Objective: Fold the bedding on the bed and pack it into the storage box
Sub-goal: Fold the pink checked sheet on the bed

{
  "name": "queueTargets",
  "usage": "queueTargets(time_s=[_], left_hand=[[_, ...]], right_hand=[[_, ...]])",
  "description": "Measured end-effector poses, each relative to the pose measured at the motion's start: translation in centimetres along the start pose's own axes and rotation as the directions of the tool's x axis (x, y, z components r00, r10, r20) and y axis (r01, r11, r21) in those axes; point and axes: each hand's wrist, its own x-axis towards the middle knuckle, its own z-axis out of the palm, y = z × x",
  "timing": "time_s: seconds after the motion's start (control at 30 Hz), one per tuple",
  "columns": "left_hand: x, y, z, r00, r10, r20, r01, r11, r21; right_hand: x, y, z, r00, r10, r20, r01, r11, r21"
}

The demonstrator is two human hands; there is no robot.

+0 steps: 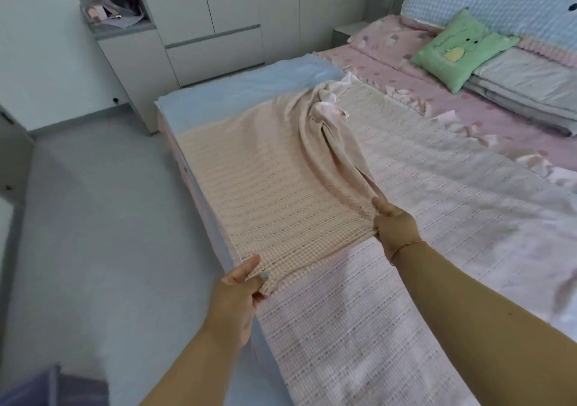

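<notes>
Blanket (281, 180) edge pinched (seemingly taut) between hands (237, 284).

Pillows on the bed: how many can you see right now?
3. A green pillow leans near the headboard, a pink patterned one lies flat to its left, and a long blue bolster runs along the headboard. Others may be hidden under the folded bedding.

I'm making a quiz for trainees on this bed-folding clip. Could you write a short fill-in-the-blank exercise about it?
1. Both hands grip the edge of the ____ waffle blanket.
2. The left hand holds its corner near the bed's ____ edge.
3. The right hand wears a thin ____ at the wrist.
4. The cushion by the headboard is ____.

Missing words: beige; left; bracelet; green
</notes>
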Motion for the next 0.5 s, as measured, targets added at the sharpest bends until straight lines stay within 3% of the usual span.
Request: queueTargets(time_s=[0.37, 0.5], left_hand=[[-9.7, -3.2, 1.3, 0.993, 0.115, -0.005, -0.115, 0.992, -0.058], [-14.0, -5.7, 1.4, 0.989, 0.147, 0.003, -0.147, 0.986, -0.084]], right_hand=[[-6.7, -1.4, -7.0, 0.982, -0.166, 0.086, 0.171, 0.984, -0.055], [-9.7, 0.1, -10.6, 0.977, -0.185, 0.106, 0.185, 0.983, 0.012]])
